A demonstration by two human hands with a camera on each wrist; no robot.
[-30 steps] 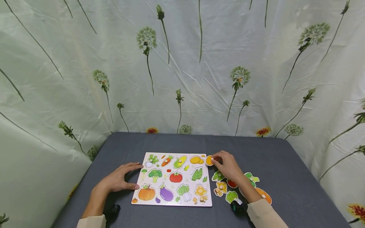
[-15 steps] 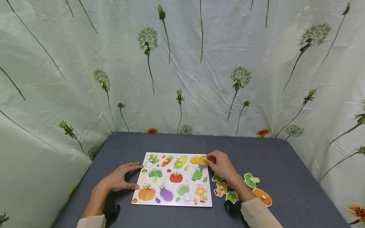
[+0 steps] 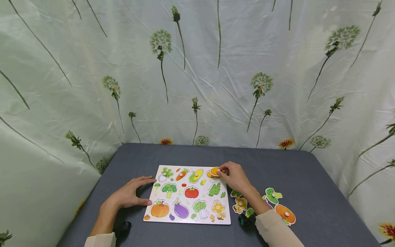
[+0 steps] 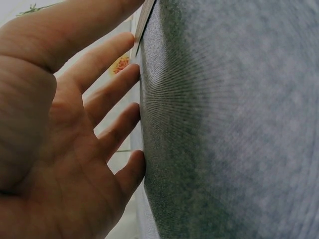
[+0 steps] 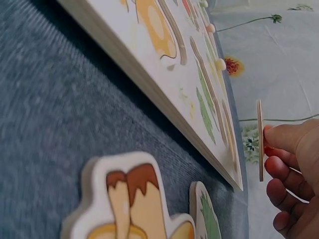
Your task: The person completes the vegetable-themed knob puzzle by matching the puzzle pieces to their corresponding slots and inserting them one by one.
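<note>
A white wooden puzzle board (image 3: 202, 198) with vegetable pictures lies on the table. My left hand (image 3: 128, 193) is at its left side, thumb and fingertips touching the edge with fingers spread. In the left wrist view, the fingers (image 4: 112, 102) reach toward the board's corner. My right hand (image 3: 235, 175) pinches a rounded orange-yellow puzzle piece (image 3: 215, 171) over the yellow potato shape in the far right corner. The right wrist view shows this piece edge-on, raised above the board, with thumb and fingers on one side of it.
Right of the board lie loose pieces: a mushroom piece (image 3: 240, 205), a green broccoli piece (image 3: 273, 195), an orange oval piece (image 3: 285, 214) and several others partly under the right forearm. A flower-print curtain (image 3: 185, 85) hangs behind the grey table (image 3: 179, 156).
My right hand has carried the orange-yellow puzzle piece left, from beside the board's right edge to over the potato shape. My left hand has stayed at the left edge.
</note>
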